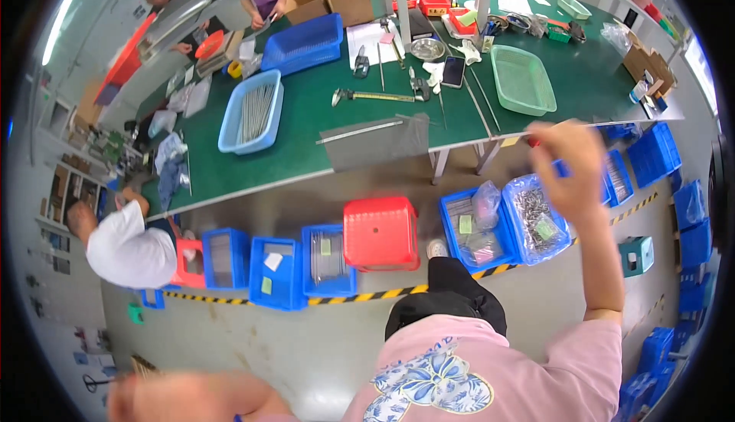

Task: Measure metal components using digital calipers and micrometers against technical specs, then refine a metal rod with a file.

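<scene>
My right hand [573, 168] is raised at the right, blurred, near the front edge of the green table [306, 127]. Its fingers are pinched on a small red thing [533, 143] at the fingertips. Below that hand, a clear bag of small metal parts [536, 219] lies in a blue bin on the floor. My left hand [187, 397] is at the lower left edge over the grey floor, heavily blurred, and its fingers cannot be made out. My pink shirt [490, 368] fills the bottom middle.
A red stool [380, 232] and a row of blue bins [276, 269] stand on the floor along a yellow-black tape line. The table holds a light blue tray of metal rods [253, 112], a green tray [523, 78], a caliper [375, 95] and a phone [453, 71]. A person in white [129, 250] crouches at left.
</scene>
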`<state>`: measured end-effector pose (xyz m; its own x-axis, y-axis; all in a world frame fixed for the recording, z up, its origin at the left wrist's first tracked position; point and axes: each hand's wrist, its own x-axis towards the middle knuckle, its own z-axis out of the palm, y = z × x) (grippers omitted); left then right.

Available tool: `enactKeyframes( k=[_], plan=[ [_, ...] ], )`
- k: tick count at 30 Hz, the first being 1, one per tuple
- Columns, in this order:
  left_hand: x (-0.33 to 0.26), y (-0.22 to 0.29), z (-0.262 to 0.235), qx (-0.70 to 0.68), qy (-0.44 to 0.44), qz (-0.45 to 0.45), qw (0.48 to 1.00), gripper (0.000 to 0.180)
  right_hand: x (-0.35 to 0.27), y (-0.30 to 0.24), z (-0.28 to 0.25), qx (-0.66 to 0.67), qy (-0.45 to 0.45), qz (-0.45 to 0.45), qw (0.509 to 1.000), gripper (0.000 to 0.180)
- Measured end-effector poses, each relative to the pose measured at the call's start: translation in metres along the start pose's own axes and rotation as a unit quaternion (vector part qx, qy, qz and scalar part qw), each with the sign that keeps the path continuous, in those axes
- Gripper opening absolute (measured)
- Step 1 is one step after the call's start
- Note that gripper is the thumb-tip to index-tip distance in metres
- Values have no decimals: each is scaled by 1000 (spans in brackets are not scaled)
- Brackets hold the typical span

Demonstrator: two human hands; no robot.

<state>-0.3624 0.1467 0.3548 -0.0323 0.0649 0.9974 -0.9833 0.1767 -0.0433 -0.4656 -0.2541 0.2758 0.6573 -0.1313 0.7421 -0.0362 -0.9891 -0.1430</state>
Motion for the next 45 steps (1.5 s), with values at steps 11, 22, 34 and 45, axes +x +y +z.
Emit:
enactKeyframes(
  k=[11, 22, 34, 45],
  plan=[
    [-338, -251, 165, 203, -571, -441, 662, 26, -64, 147, 344, 83, -168, 217, 958, 24],
    [-426, -356, 213, 222, -670, -312, 636, 57, -68, 169, 409, 44, -184, 268, 945, 14],
    [-439, -369, 203, 196, -612, -369, 672, 59, -72, 162, 411, 11, -167, 277, 946, 16],
    [-441, -380, 178, 118, -583, -300, 746, 40, -87, 132, 408, -81, -14, 266, 961, 28]
  ],
)
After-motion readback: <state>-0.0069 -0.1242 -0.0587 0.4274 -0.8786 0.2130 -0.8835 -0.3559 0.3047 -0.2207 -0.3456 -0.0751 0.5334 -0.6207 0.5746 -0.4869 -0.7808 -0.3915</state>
